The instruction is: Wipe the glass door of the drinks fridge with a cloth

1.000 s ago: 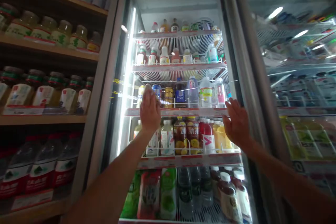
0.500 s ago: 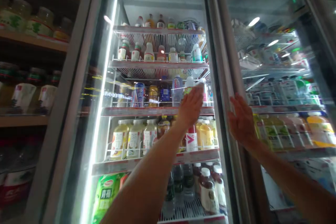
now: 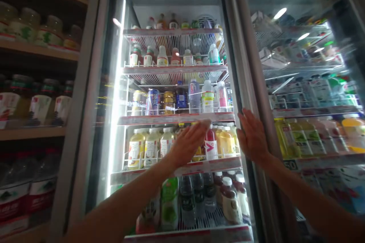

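My left hand (image 3: 189,142) lies stretched out at the glass door (image 3: 171,2) of a lit drinks fridge, in front of the shelf of yellow tea bottles (image 3: 136,152). Its fingers are straight and blurred by motion. A pale smear shows at the fingertips; I cannot make out what it is. Just beside them stands a red bottle with a V label (image 3: 211,148), behind the glass. My right hand (image 3: 252,134) rests with spread fingers against the metal door frame (image 3: 242,57) on the right and holds nothing visible.
Several wire shelves inside carry bottles and cans, such as a blue can (image 3: 152,101). At right is a second glass-fronted fridge with drinks like a yellow bottle (image 3: 282,138). Wooden shelves (image 3: 37,133) with jars and bottles stand at left.
My left hand has moved down and to the left across the glass, from the can shelf to the tea bottles. My right hand stays at the frame. The view has shifted slightly.
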Motion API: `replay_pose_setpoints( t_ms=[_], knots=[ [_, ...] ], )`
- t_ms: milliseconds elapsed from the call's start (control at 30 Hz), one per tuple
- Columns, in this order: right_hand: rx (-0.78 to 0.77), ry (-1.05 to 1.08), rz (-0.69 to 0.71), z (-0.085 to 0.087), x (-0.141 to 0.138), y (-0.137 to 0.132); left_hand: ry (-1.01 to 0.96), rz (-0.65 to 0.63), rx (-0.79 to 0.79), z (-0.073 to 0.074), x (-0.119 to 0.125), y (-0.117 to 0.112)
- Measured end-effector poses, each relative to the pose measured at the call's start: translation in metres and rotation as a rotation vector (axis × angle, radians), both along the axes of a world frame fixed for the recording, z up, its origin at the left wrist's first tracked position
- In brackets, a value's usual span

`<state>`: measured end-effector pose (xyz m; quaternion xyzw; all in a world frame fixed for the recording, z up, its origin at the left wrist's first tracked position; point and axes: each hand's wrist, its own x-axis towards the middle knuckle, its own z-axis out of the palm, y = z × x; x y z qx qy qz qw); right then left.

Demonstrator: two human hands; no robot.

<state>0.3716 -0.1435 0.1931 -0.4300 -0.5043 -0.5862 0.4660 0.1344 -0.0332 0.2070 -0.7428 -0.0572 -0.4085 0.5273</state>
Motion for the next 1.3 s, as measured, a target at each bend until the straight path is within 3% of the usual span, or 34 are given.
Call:
replay_pose_setpoints(
  t_ms=[67, 100, 200, 267, 400, 467, 567, 633, 800, 967, 1000, 1100, 1167, 1300],
  knots=[
    [-0.027, -0.017, -0.007, -0.005, -0.009, 0.01, 0.094, -0.006, 0.036, -0.013, -0.016, 0.005],
    [-0.035, -0.017, -0.01, -0.007, -0.013, 0.014, 0.045, -0.009, 0.02, -0.016, -0.023, 0.008],
    [-0.05, -0.006, -0.025, -0.011, -0.023, 0.026, -0.352, -0.022, -0.108, -0.016, -0.034, 0.011],
    [-0.035, -0.006, -0.038, -0.014, -0.029, 0.032, -0.428, -0.024, -0.134, -0.023, -0.036, 0.01],
    [-0.061, -0.053, -0.059, -0.024, -0.034, 0.043, 0.164, -0.004, 0.054, -0.063, -0.045, 0.004],
    [-0.091, -0.071, -0.062, -0.03, -0.035, 0.046, 0.236, 0.009, 0.073, -0.073, -0.055, 0.005],
    [-0.078, -0.077, -0.05, -0.035, -0.033, 0.048, -0.102, 0.036, -0.046, -0.071, -0.071, 0.012],
    [-0.067, -0.078, -0.047, -0.036, -0.031, 0.049, -0.213, 0.035, -0.089, -0.073, -0.081, 0.017],
    [-0.083, -0.074, -0.055, -0.038, -0.037, 0.048, 0.02, 0.012, -0.046, -0.092, -0.107, 0.023],
    [-0.1, -0.132, 0.036, -0.043, -0.069, 0.048, -0.508, -0.03, -0.149, -0.081, -0.125, 0.029],
    [-0.116, -0.137, 0.051, -0.044, -0.075, 0.05, -0.495, -0.035, -0.143, -0.086, -0.126, 0.03],
    [-0.172, -0.166, 0.068, -0.053, -0.088, 0.055, -0.112, -0.013, -0.085, -0.112, -0.132, 0.029],
    [-0.184, -0.188, 0.065, -0.059, -0.09, 0.06, -0.039, 0.019, -0.083, -0.124, -0.142, 0.031],
    [-0.149, -0.178, 0.047, -0.065, -0.09, 0.064, -0.62, 0.029, -0.179, -0.12, -0.159, 0.038]
  ],
)
